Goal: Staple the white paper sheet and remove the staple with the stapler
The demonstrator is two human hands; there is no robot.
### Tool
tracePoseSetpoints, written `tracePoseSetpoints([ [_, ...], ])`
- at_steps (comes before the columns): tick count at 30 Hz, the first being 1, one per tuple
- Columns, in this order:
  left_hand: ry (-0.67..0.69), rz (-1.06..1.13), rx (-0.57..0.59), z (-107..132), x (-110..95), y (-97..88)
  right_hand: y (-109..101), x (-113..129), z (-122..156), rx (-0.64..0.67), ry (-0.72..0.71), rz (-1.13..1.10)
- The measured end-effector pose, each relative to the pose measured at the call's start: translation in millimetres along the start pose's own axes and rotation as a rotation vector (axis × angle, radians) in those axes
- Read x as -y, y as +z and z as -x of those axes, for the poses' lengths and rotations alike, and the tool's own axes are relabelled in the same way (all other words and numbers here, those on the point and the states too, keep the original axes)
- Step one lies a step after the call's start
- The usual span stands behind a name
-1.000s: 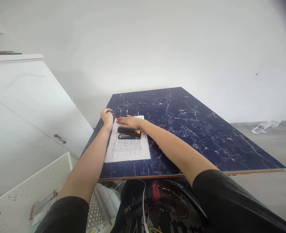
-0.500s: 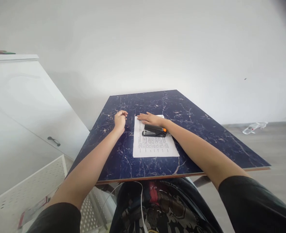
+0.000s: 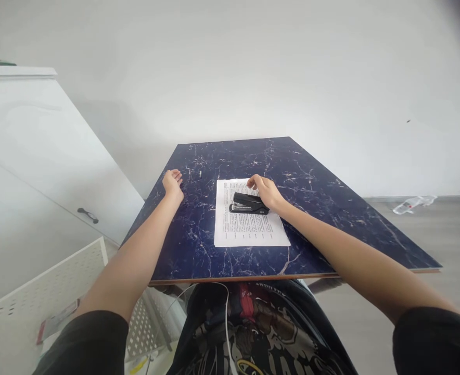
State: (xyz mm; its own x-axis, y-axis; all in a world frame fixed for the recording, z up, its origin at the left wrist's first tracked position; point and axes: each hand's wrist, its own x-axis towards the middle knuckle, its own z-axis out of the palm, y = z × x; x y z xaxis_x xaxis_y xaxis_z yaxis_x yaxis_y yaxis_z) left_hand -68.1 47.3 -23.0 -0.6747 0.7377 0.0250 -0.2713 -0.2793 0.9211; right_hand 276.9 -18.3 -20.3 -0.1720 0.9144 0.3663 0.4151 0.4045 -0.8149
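Observation:
A printed white sheet of paper (image 3: 249,229) lies on the dark blue marbled table (image 3: 311,208). A black stapler (image 3: 246,203) rests across the sheet's upper half. My right hand (image 3: 266,190) sits at the stapler's right end, its fingers curled over it and hiding the orange tip. Left of the sheet, near the table's left edge, my left hand (image 3: 173,183) rests on the bare tabletop with fingers loosely apart and nothing in it.
A tiny pale object (image 3: 200,174) lies on the table beyond my left hand. A white cabinet (image 3: 38,172) with a dark handle stands at left, and a white perforated shelf (image 3: 38,307) below it. A clear plastic bottle (image 3: 411,204) lies on the grey floor at right.
My right hand has left the top of the sheet, where it lay flat, and closed over the stapler's right end. My left hand has drifted left, away from the sheet, and loosened.

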Motion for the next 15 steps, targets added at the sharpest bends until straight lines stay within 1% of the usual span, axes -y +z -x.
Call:
tracePoseSetpoints([
  [2, -0.034, -0.004, -0.018, -1.6, 2.0, -2.2, 2.7, -0.4, 3.1, 0.019, 0.009, 0.004],
  [6, 0.057, 0.026, 0.067, 3.0, 7.5, 2.8, 4.6, -1.8, 1.0, 0.053, -0.001, -0.027],
  [8, 0.055, 0.011, 0.111, 4.1, 10.0, 4.5, 4.2, -2.7, 0.2, 0.066, -0.017, -0.047],
  [11, 0.028, -0.029, 0.144, 4.4, 13.7, 4.4, 3.2, -4.6, 0.6, 0.061, -0.043, -0.046],
  [15, 0.059, -0.051, 0.179, 7.2, 18.0, 4.2, 2.0, -7.4, 1.5, 0.065, -0.034, -0.019],
])
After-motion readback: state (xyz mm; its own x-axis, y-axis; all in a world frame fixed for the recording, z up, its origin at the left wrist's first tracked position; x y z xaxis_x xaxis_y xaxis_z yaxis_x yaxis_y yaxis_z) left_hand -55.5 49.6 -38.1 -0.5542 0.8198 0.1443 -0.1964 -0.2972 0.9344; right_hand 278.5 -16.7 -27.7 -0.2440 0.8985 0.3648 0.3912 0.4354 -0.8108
